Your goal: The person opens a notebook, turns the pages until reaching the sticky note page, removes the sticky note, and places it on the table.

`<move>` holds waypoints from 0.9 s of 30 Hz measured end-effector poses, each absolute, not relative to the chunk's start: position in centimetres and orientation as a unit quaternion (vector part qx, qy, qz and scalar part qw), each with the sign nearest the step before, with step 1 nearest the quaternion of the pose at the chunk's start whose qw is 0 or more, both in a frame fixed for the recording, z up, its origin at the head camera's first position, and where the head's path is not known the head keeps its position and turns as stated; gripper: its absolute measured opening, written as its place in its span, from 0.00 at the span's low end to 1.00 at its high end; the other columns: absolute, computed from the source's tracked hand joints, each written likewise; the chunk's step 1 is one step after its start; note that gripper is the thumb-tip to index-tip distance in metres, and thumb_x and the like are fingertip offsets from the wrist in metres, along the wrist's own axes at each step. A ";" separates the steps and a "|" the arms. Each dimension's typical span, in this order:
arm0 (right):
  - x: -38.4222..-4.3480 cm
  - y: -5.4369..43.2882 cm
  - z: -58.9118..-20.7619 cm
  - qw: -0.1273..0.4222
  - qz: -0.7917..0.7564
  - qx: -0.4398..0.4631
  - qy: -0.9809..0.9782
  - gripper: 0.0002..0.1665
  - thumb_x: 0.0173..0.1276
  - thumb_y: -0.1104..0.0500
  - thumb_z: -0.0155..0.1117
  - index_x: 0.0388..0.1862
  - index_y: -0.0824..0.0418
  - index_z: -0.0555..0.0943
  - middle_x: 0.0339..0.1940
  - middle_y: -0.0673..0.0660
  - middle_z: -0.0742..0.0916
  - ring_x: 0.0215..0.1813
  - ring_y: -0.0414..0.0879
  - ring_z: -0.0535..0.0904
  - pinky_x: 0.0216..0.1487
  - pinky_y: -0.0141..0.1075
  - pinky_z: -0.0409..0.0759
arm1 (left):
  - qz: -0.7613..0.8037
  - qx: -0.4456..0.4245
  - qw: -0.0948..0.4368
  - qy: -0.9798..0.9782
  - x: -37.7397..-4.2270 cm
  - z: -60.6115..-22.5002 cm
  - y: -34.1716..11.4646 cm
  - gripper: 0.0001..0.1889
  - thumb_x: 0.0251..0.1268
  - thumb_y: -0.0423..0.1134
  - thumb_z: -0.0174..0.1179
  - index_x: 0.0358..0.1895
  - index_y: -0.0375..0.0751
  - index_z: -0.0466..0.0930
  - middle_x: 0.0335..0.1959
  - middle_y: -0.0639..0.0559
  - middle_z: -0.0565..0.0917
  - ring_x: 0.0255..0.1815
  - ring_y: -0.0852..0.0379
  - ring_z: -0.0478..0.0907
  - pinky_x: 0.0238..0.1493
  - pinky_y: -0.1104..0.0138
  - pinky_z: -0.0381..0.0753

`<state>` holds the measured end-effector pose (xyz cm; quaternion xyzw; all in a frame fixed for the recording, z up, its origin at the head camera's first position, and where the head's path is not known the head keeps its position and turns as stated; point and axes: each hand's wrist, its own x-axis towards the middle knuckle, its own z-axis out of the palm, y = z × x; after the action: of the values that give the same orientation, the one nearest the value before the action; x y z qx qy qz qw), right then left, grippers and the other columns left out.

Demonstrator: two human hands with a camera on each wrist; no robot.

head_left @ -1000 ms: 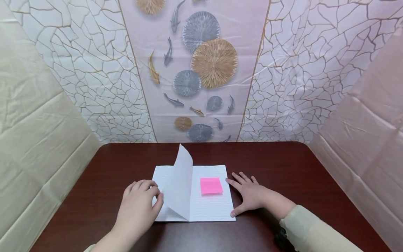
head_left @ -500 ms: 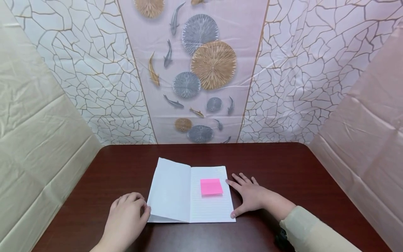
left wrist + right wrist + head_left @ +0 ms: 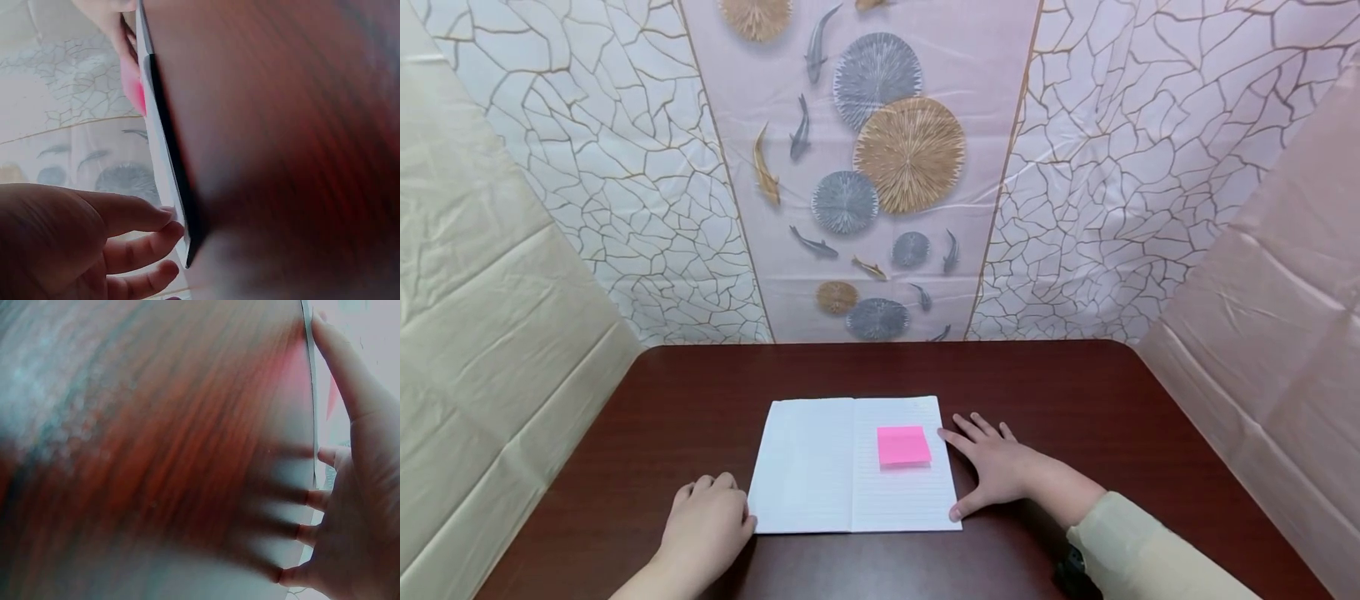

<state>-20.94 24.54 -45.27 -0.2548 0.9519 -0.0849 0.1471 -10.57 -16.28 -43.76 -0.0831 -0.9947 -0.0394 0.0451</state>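
Note:
An open notebook [image 3: 805, 475] with white pages, ruled on the right, lies flat on the table. A pink sticky note [image 3: 903, 447] is on its right page. My left hand [image 3: 707, 521] is at the notebook's lower left edge, fingers curled. In the left wrist view, the left thumb and index finger [image 3: 153, 215] pinch the page edge near the corner. My right hand [image 3: 996, 467] spreads wide beside the notebook, with thumb and index fingertips on its right edge. The right wrist view shows its straight fingers [image 3: 299, 575] reaching down to the table.
The dark red-brown wooden table [image 3: 1045, 375] surrounds the notebook. Behind it hangs a patterned cloth [image 3: 880, 167] with fish and round motifs, and pale cloth walls [image 3: 490, 333] stand at both sides. A black strap [image 3: 1070, 571] shows by the right sleeve.
My left hand has moved left and down, turning the raised page over. That page now lies flat on the left side. The right hand has stayed in place.

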 end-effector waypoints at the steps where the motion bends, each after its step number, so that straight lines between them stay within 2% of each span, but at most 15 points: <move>1: -21.0 24.5 -45.3 0.148 -0.085 -0.255 0.952 0.74 0.37 0.14 0.64 0.81 0.45 0.55 0.81 0.59 0.55 0.80 0.63 0.44 0.70 0.70 0.47 | -0.035 -0.085 0.040 -0.995 -10.7 -43.8 -16.3 0.14 0.53 0.42 0.66 0.14 0.53 0.74 0.26 0.55 0.72 0.37 0.45 0.73 0.52 0.40 0.70; 10: -21.0 24.5 -45.1 0.155 -0.084 -0.252 0.952 0.74 0.36 0.14 0.65 0.81 0.45 0.55 0.81 0.59 0.55 0.80 0.63 0.44 0.69 0.70 0.47 | -0.012 -0.090 0.011 -0.996 -11.3 -43.8 -16.0 0.14 0.52 0.41 0.65 0.14 0.49 0.74 0.25 0.52 0.72 0.36 0.45 0.73 0.50 0.40 0.71; 16: -20.9 24.6 -45.1 0.155 -0.087 -0.249 0.952 0.74 0.37 0.15 0.65 0.80 0.45 0.55 0.81 0.59 0.55 0.80 0.63 0.44 0.70 0.71 0.47 | -0.018 -0.075 -0.008 -0.997 -11.7 -43.9 -16.0 0.16 0.52 0.45 0.70 0.20 0.48 0.71 0.26 0.51 0.72 0.36 0.45 0.73 0.50 0.40 0.71; 23: -20.9 24.7 -45.3 0.151 -0.085 -0.253 0.952 0.73 0.37 0.14 0.64 0.80 0.44 0.56 0.81 0.59 0.56 0.80 0.63 0.45 0.69 0.71 0.46 | -0.046 -0.090 0.036 -0.994 -11.8 -44.0 -15.3 0.08 0.51 0.40 0.66 0.28 0.50 0.75 0.29 0.55 0.74 0.37 0.48 0.75 0.48 0.44 0.73; 27: -20.9 24.6 -45.4 0.146 -0.081 -0.255 0.952 0.74 0.36 0.14 0.64 0.80 0.44 0.56 0.81 0.59 0.56 0.80 0.64 0.45 0.69 0.71 0.47 | -0.068 -0.093 0.058 -0.992 -12.1 -43.7 -14.6 0.08 0.54 0.44 0.68 0.30 0.50 0.77 0.32 0.55 0.76 0.40 0.48 0.76 0.45 0.46 0.74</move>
<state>-20.92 24.61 -45.37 -0.2555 0.9523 -0.0806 0.1459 -12.07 -14.57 -43.74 -0.0934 -0.9916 -0.0678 0.0582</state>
